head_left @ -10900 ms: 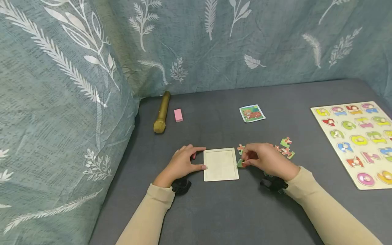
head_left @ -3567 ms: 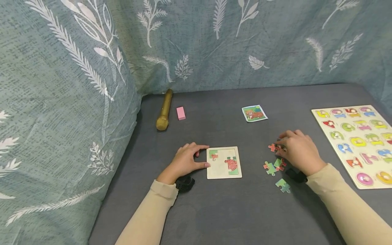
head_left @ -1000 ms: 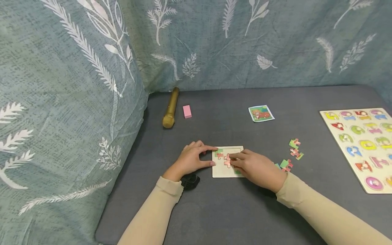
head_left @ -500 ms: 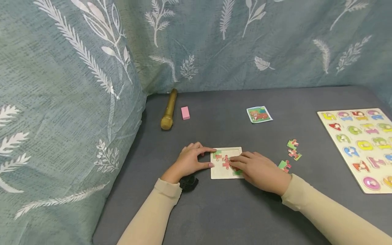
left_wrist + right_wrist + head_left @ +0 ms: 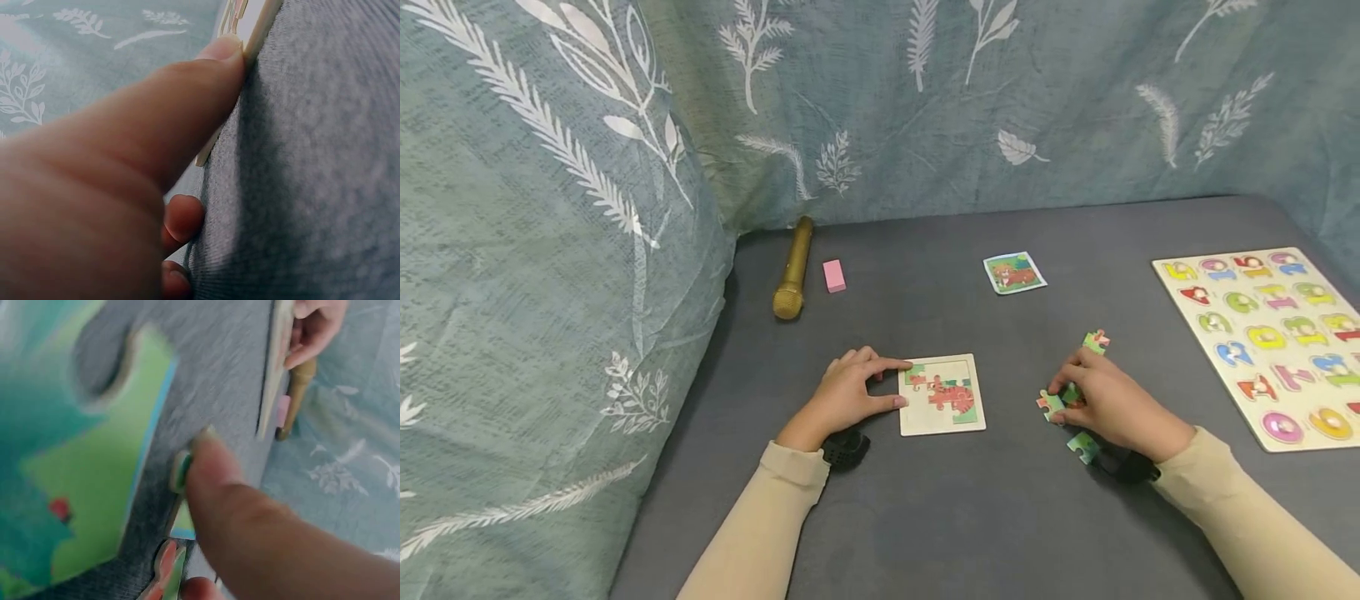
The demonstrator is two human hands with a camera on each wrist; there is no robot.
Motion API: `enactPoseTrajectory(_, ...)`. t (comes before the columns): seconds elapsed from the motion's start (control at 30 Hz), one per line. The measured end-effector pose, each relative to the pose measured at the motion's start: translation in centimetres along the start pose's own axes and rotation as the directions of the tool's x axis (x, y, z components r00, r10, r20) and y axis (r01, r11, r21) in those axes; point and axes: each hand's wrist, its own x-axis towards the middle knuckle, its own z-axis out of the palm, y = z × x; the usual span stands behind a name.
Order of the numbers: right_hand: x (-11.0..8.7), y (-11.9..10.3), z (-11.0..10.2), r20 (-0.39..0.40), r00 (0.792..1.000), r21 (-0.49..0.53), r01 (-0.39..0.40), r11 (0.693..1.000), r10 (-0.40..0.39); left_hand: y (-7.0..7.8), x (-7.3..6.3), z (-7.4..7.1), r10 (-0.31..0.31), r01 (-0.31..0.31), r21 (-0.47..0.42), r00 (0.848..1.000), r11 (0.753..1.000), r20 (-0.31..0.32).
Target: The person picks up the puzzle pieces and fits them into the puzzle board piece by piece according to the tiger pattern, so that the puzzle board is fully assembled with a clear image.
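Note:
A pale square puzzle tray (image 5: 942,429) lies flat in the head view. In it are joined red striped pieces (image 5: 951,394) at the middle and right, and a corner piece (image 5: 914,374) at upper left. My left hand (image 5: 846,392) rests thumb and index finger on the tray's left rim, the thumb also showing at the tray edge in the left wrist view. To the right, my right hand (image 5: 1108,404) has thumb and index finger on a green puzzle piece (image 5: 1048,404). Another green piece (image 5: 1072,393) is partly hidden under the hand.
Nearby lie a loose green piece (image 5: 1083,447) and a green-and-red piece (image 5: 1096,341). A picture card (image 5: 1015,273), pink block (image 5: 833,276) and gold microphone (image 5: 793,271) are at the back. The number board (image 5: 1262,350) stands right; a patterned cloth (image 5: 925,150) hangs behind.
The tray was bare at first and now holds several pieces. In the last half second my right hand left the tray and moved right to the loose pieces. My left hand stays on the rim.

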Motion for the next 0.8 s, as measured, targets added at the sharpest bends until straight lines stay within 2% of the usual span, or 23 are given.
enactPoseTrajectory(0.07, 0.4, -0.1, 0.2, -0.004, 1.0, 0.028, -0.003, 1.0, 0.003, -0.1, -0.1, -0.2, -0.008, 0.008, 0.001, 1.0, 1.0, 0.002)
enactPoseTrajectory(0.17, 1.0, -0.6, 0.0, 0.035, 0.999, 0.113, -0.03, 0.993, 0.026, -0.2, -0.3, -0.4, -0.012, 0.012, 0.003, 1.0, 1.0, 0.009)
enactPoseTrajectory(0.27, 2.1, -1.6, -0.3, 0.089, 0.995, 0.288, -0.079, 0.954, 0.056, -0.2, -0.2, -0.5, -0.004, 0.004, 0.007, 1.0, 1.0, 0.007)
enactPoseTrajectory(0.37, 3.6, -2.9, -0.2, 0.085, 0.995, 0.39, -0.089, 0.917, 0.06, -0.2, -0.1, -0.5, 0.001, -0.001, 0.01, 1.0, 1.0, 0.001)
enactPoseTrajectory(0.47, 5.6, -4.2, 0.2, 0.054, 0.998, 0.385, -0.061, 0.921, 0.044, -0.2, -0.1, -0.5, 0.008, -0.008, 0.012, 1.0, 1.0, -0.004)
enactPoseTrajectory(0.6, 8.7, -5.4, 1.3, 0.076, 0.997, 0.352, -0.027, 0.936, 0.0, -0.1, -0.1, -0.4, 0.017, -0.017, 0.015, 1.0, 1.0, -0.008)
enactPoseTrajectory(0.8, 12.2, -6.3, 3.8, 0.136, 0.99, 0.328, -0.071, 0.942, 0.027, 0.0, -0.3, -0.4, 0.022, -0.022, 0.007, 1.0, 1.0, -0.004)
